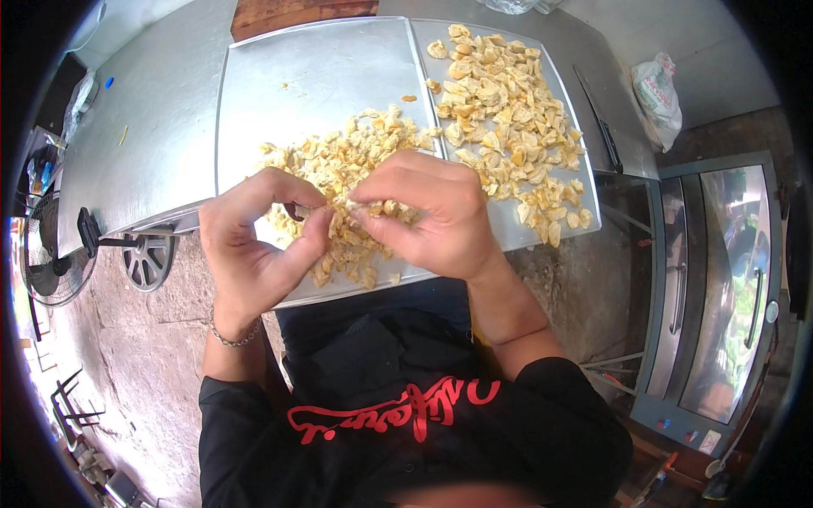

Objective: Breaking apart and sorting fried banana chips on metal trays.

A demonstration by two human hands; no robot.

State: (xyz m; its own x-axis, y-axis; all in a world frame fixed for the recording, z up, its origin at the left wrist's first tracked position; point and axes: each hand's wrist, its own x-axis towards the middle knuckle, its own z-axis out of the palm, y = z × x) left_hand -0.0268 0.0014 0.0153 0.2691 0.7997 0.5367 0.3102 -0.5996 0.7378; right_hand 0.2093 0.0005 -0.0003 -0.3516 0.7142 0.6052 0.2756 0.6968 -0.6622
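My left hand (261,241) is closed, with thumb and fingertips pinched together. What lies in that pinch, if anything, is too small to make out. Close beside it, my right hand (436,212) pinches a small whitish-yellow piece (353,203) between thumb and fingers. Both hands hover over a heap of pale yellow, torn-looking food bits (339,161) near the front of a metal tray (313,63). To the right, larger pale yellow folded pieces (508,110) are spread over a second metal tray (584,199). My hands hide part of the heap.
Both trays rest on a metal table (152,135). A long dark-handled knife (608,140) lies right of them, near a white plastic bag (657,97). A metal oven-like cabinet (720,288) stands at right; a fan (55,254) is at left. A wooden board (296,12) lies behind.
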